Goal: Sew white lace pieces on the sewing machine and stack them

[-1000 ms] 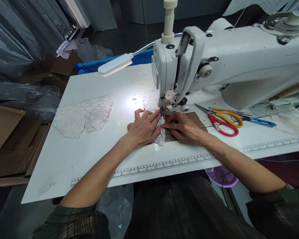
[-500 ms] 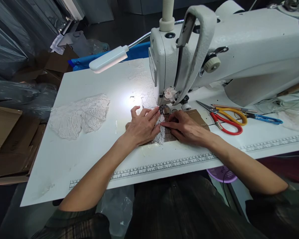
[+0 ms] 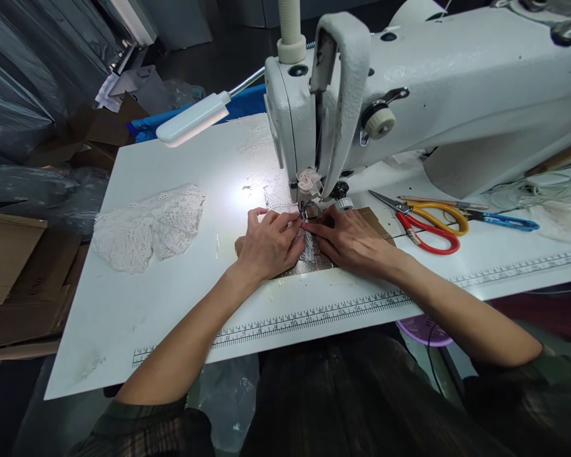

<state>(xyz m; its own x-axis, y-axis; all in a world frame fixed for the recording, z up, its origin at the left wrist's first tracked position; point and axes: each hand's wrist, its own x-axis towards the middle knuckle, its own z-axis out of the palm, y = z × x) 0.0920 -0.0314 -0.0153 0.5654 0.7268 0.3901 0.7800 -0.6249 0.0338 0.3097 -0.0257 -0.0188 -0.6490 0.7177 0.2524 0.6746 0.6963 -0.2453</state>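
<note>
A strip of white lace (image 3: 308,247) runs under the presser foot (image 3: 309,211) of a white sewing machine (image 3: 438,95). My left hand (image 3: 272,244) rests at the left of the strip, fingers bent and drawn together on its edge close to the foot. From the other side, my right hand (image 3: 352,240) pinches the lace between thumb and forefinger, its remaining fingers curled. The two hands' fingertips nearly meet in front of the needle. Beneath them lies a brown sheet (image 3: 314,265). The needle tip and the lace under my fingers are hidden.
A folded lace piece (image 3: 147,227) lies on the white table (image 3: 181,304) at left. Scissors (image 3: 431,222) and a blue-handled tool (image 3: 507,222) lie at right. A lamp (image 3: 193,119) reaches over the table. A printed ruler (image 3: 285,325) follows the front edge. Cardboard boxes (image 3: 14,260) stand at left.
The lace's near end has moved a little toward the machine, with both hands following. My left fingers are bent more closely together. The camera view has shifted slightly.
</note>
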